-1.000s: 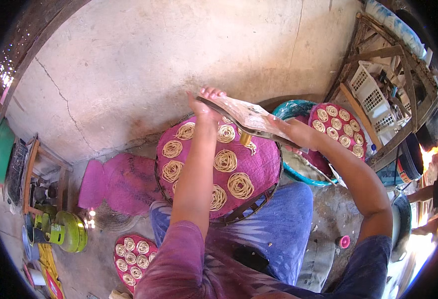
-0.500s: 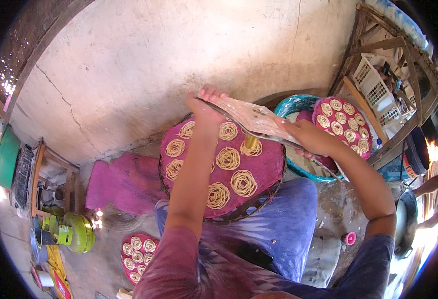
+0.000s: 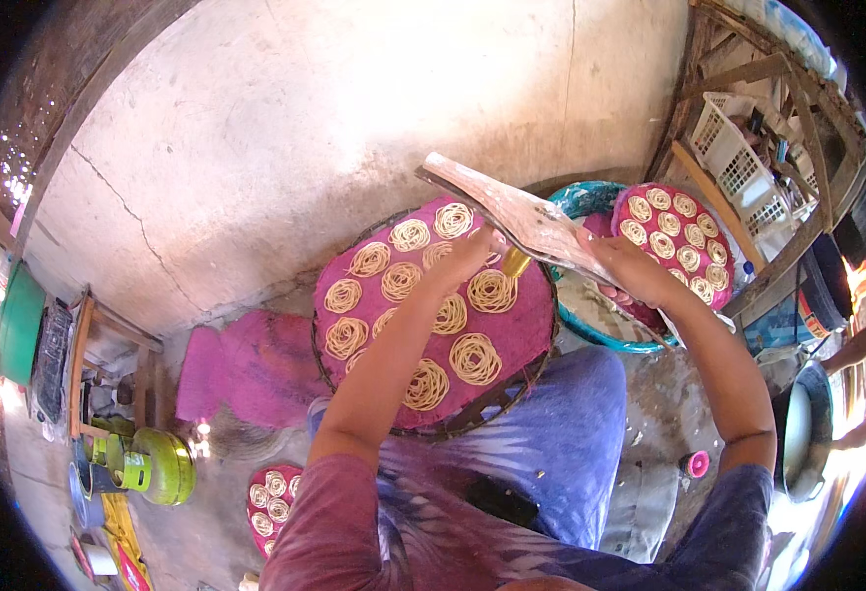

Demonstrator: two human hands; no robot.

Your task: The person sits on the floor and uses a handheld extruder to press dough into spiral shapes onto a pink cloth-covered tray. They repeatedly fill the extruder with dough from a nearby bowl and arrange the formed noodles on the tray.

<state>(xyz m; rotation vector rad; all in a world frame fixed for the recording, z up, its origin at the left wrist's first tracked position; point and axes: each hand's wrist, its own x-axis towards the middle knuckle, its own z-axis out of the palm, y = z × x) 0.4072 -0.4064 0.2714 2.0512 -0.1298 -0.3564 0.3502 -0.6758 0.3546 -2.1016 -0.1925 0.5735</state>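
Note:
My right hand [image 3: 635, 271] grips the right end of a pale, flour-dusted wooden board press [image 3: 512, 212] held over a tray. From its underside a brass tube [image 3: 515, 262] points down. My left hand [image 3: 474, 254] is beside the tube, its fingers curled at the board's lower edge; what they hold, if anything, is hidden. Below, a round tray [image 3: 408, 330] lined with purple cloth rests by my lap, carrying several coiled nests of pale noodle strands. One noodle nest [image 3: 492, 291] lies just under the tube.
A teal basin [image 3: 576, 202] stands to the right, with another purple tray of nests [image 3: 640, 209] at its rim. A smaller tray of nests [image 3: 267, 517] lies on the floor at lower left, near a green gas cylinder [image 3: 165, 465]. Purple cloth [image 3: 251, 369] lies left.
My left hand has let go of the board's far end and come down beside the brass tube. More noodle nests show on the tray. My right hand keeps its grip.

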